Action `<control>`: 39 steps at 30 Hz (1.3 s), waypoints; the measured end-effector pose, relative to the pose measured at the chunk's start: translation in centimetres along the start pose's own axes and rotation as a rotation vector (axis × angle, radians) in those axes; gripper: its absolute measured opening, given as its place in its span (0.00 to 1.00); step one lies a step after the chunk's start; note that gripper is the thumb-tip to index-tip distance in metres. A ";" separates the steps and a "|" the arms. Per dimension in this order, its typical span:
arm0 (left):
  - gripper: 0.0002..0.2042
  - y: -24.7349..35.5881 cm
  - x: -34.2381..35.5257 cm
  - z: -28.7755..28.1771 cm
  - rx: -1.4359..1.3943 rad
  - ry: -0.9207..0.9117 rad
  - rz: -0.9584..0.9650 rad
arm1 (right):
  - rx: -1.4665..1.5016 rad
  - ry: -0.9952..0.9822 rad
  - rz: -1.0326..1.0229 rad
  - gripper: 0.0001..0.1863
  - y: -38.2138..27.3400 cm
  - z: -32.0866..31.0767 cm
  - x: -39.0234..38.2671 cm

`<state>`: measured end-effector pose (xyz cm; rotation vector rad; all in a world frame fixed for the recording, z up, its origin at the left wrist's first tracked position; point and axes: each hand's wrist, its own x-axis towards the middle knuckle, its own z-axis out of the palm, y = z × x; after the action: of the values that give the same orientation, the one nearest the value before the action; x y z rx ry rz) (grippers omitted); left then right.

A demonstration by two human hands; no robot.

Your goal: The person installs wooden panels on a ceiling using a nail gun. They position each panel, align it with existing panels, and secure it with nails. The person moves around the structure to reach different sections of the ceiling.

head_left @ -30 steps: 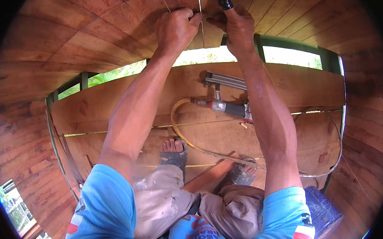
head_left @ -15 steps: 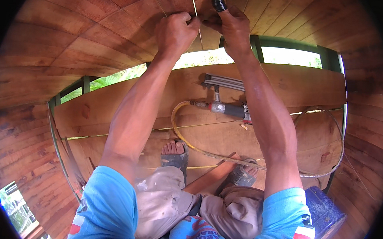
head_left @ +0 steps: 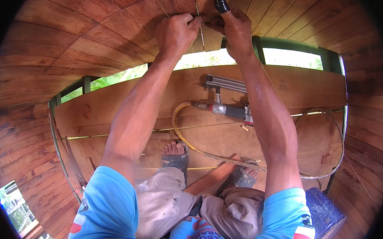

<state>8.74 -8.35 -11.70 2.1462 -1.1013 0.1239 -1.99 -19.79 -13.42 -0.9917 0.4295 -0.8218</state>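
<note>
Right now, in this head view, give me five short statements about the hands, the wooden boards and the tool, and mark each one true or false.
1. Both hands press against a short reddish-brown wooden board overhead. True.
2. The right hand has black tape on a fingertip. True.
3. The left hand grips the grey pneumatic nail gun. False: the gun lies untouched on the wide wooden plank below.
4. A yellowish air hose runs from the nail gun. True.
5. The person stands barefoot. False: dark sandals cover the feet.
</note>
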 end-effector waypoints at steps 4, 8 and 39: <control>0.20 -0.1 0.0 0.2 0.007 0.021 -0.010 | 0.029 0.015 -0.008 0.21 0.1 0.2 -0.1; 0.22 -0.3 0.1 0.4 -0.013 0.030 -0.023 | -0.018 -0.014 0.005 0.22 -0.1 0.2 0.0; 0.22 -0.3 -0.1 0.8 -0.111 0.065 -0.011 | -0.251 0.041 -0.073 0.26 0.1 0.6 0.1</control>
<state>8.74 -8.67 -12.56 2.0354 -1.0357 0.1238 -1.50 -19.49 -13.25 -1.2299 0.5437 -0.8688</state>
